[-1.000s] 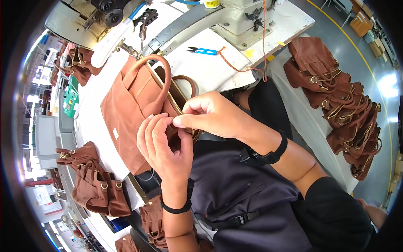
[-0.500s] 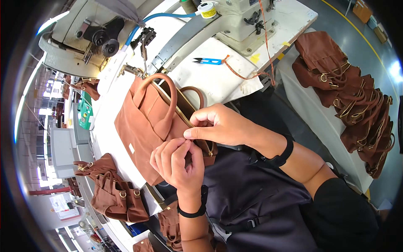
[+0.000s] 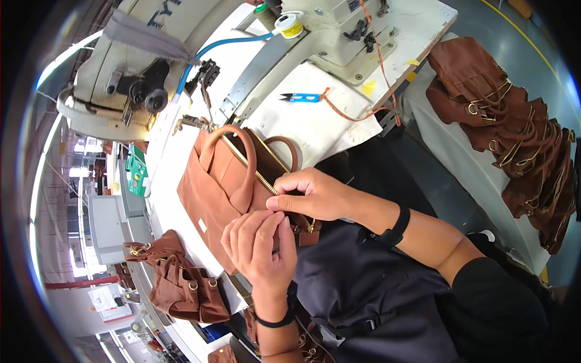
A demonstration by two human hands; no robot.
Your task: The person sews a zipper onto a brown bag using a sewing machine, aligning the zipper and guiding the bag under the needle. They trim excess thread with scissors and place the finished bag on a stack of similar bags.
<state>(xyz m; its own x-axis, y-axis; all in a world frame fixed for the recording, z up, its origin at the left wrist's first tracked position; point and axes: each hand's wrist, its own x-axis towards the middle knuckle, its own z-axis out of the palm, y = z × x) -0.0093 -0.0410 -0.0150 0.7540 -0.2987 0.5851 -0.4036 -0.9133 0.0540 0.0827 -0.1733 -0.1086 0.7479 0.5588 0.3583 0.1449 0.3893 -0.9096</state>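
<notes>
Head view: both hands work the top edge of a brown handbag (image 3: 218,187) lying on the white worktable (image 3: 315,130) in front of the sewing machine (image 3: 121,78), near end at the person's lap. Right hand (image 3: 318,196) pinches thumb to fingers at the brass zipper line (image 3: 257,175), grasping the zipper end or its pull (too small to tell which). Left hand (image 3: 260,245) is curled, fingertips closed on the same edge just below, touching the right thumb. Risk, as a judgement: a pull off the line of the teeth could jam the slider, and the bag could slide off the table edge since only the pinch holds it. Bag looks like soft tan-brown suede-like material, two rounded handles (image 3: 242,157) arched up, mouth partly open, gold hardware. More brown bags are piled far right (image 3: 514,133) and lower left (image 3: 181,284); blue thread snips (image 3: 301,97) lie on the table
</notes>
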